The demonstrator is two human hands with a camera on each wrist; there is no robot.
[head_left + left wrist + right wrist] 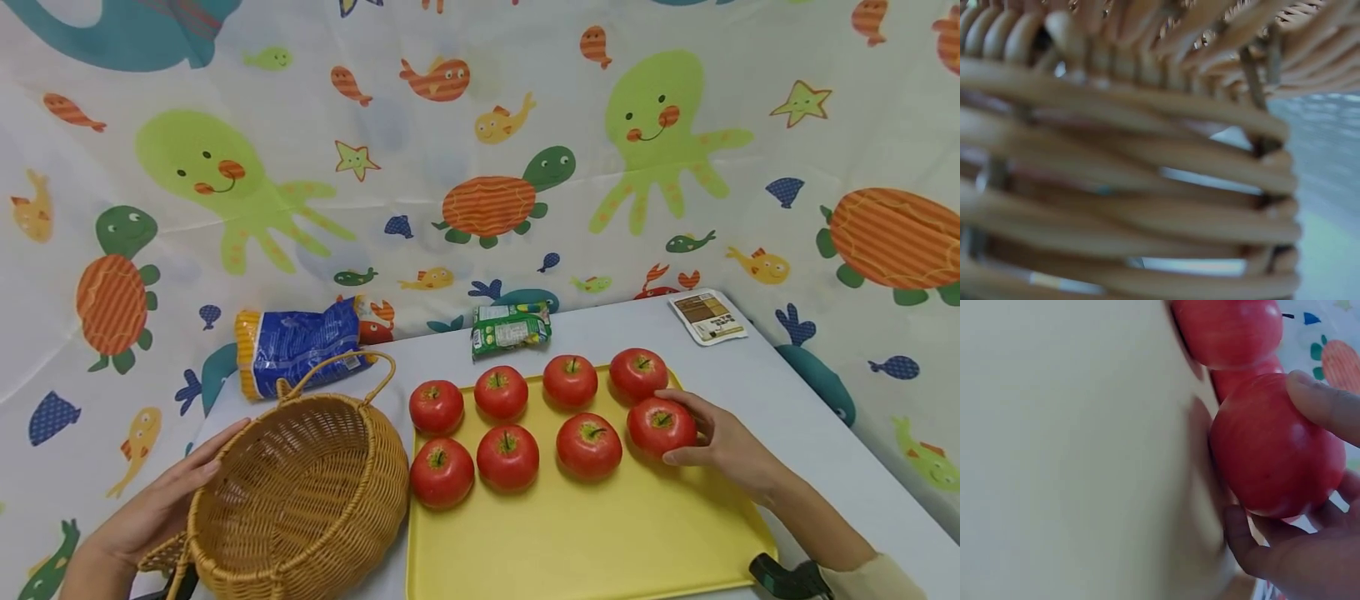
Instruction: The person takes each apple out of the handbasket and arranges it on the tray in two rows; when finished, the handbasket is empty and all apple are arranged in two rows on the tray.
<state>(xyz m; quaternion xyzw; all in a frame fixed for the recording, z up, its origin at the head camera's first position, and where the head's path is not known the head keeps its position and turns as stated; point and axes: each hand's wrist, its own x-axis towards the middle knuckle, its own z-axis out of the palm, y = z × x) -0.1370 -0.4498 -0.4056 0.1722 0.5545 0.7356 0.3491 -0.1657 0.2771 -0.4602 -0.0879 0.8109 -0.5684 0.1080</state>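
Left hand: we see our left hand point(153, 508) laid along the outer wall of the wicker basket point(300, 492), fingers straight and spread, touching rather than gripping; it seems to steady the basket.
Basket: it stands tipped on its side at the near left of the table, mouth turned up and toward us, handle point(341, 371) on the far rim. The left wrist view shows only blurred weave point(1147, 206) very close, which fits a palm resting against it.
Right hand: our right hand point(723, 450) curls round the apple point(660, 425) at the right end of the near row, thumb in front and fingers behind. In the right wrist view the fingers point(1322, 403) wrap its far side and the thumb point(1244, 540) sits under it, so we judge this a true grip.
Apple's place: it sits on the yellow tray point(570, 542), and we cannot tell whether it has left the surface.
Other apples: seven more point(508, 456) stand in two neat rows on the tray, stems up, close but apart.
Far edge: a blue snack bag point(300, 342) lies behind the basket, a green packet point(512, 327) behind the tray, a white card point(708, 317) at the far right, all before the sea-creature cloth point(487, 150).
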